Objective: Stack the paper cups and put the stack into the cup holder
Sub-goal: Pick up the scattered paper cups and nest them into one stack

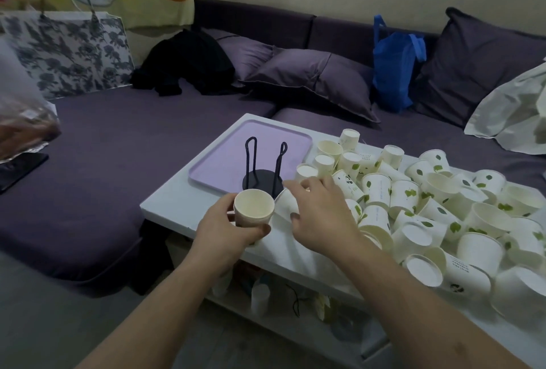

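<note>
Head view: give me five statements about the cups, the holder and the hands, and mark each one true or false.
1. The left hand holds a paper cup with its open mouth up. True.
2. The cup holder already has a stack of cups in it. False: its black wire posts stand bare.
3. The cup holder stands on the lilac tray. True.
4. The right hand rests flat on the sofa. False: it reaches over the white table, fingers at a cup lying on its side.
5. The loose cups are piled left of the tray. False: they lie to its right.
</note>
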